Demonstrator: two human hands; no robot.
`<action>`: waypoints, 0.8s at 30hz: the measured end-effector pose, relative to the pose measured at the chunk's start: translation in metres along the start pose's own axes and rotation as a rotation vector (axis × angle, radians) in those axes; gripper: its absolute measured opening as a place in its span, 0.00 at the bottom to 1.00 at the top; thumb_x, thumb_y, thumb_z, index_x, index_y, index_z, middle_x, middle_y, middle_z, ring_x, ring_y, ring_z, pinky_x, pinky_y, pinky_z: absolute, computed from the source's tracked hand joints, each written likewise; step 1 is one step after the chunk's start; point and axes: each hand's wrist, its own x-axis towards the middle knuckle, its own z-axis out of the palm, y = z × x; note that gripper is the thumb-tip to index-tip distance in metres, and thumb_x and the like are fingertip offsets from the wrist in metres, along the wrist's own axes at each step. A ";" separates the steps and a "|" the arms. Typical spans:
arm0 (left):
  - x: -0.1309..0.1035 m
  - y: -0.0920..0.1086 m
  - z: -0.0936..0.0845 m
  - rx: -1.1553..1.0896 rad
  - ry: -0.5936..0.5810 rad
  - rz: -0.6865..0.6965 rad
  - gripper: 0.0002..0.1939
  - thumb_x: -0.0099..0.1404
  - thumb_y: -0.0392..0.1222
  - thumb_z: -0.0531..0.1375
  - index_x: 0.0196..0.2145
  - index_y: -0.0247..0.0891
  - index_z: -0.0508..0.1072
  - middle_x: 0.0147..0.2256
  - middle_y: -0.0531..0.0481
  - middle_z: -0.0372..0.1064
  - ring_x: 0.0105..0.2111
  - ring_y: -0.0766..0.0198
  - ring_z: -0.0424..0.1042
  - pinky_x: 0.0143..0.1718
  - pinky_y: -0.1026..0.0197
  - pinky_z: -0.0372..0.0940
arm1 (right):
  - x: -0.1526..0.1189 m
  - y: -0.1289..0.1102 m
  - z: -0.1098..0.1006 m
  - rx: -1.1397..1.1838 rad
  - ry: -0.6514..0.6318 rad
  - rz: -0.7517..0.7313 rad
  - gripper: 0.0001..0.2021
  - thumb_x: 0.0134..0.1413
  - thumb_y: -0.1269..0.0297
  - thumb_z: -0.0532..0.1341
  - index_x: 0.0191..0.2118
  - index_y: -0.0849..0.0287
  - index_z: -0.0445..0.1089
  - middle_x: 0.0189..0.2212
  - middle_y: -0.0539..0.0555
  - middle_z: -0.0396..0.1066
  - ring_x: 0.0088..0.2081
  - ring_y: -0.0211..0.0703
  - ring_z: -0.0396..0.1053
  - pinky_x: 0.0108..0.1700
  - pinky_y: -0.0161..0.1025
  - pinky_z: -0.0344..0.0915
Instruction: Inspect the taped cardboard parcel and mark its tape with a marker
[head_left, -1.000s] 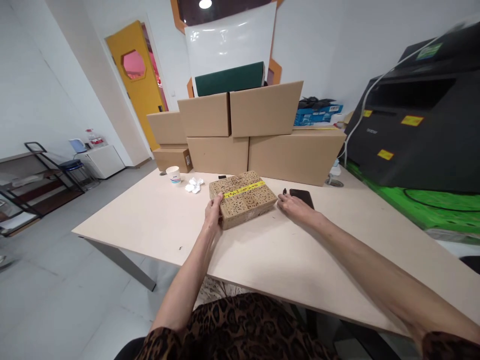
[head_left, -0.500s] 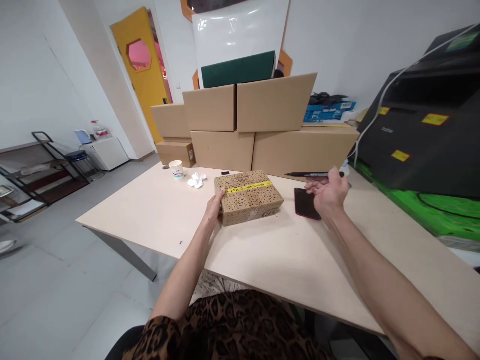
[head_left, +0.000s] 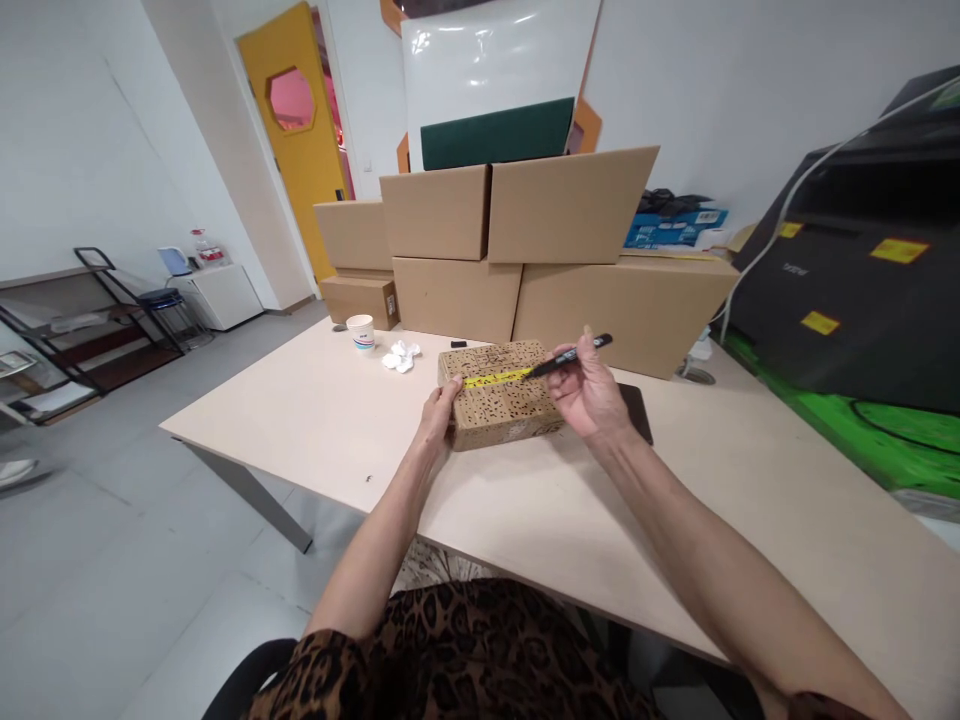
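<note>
A small cardboard box covered in dark marks, with a yellow tape strip across its top, lies on the pale table. My left hand grips the box's left side, thumb on the top edge by the tape. Between the fingers of my right hand is a black marker, slanting down left with its tip at the tape's right part. A dark phone lies flat beyond my right wrist, partly hidden by the hand. The small black cap-like piece rests behind the box.
A paper cup and crumpled white tissue are at the back left of the table. Large cardboard boxes are stacked along the back. At the right stands a big black machine near a green surface.
My right hand has moved left from above the phone to the box, and the marker has turned so its tip points down at the tape. The camera view has shifted slightly.
</note>
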 end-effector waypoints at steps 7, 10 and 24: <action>0.000 -0.001 0.002 -0.056 -0.024 0.006 0.22 0.60 0.57 0.71 0.42 0.37 0.78 0.41 0.38 0.83 0.44 0.47 0.82 0.44 0.54 0.75 | -0.005 0.027 0.007 -0.282 -0.135 -0.088 0.33 0.39 0.25 0.70 0.29 0.53 0.65 0.13 0.41 0.58 0.13 0.31 0.54 0.12 0.30 0.51; 0.000 -0.001 0.001 -0.066 -0.055 0.021 0.24 0.58 0.58 0.73 0.42 0.36 0.77 0.40 0.38 0.82 0.44 0.47 0.82 0.46 0.53 0.74 | -0.007 0.029 0.010 -0.258 -0.121 -0.050 0.33 0.35 0.31 0.76 0.29 0.54 0.64 0.18 0.43 0.68 0.13 0.29 0.58 0.11 0.29 0.49; 0.007 -0.010 -0.002 -0.099 -0.086 0.084 0.27 0.55 0.60 0.74 0.42 0.36 0.77 0.41 0.39 0.82 0.44 0.49 0.82 0.46 0.54 0.74 | -0.013 0.035 0.009 -0.309 -0.265 0.042 0.25 0.36 0.46 0.81 0.36 0.57 0.78 0.20 0.44 0.72 0.19 0.32 0.67 0.16 0.28 0.63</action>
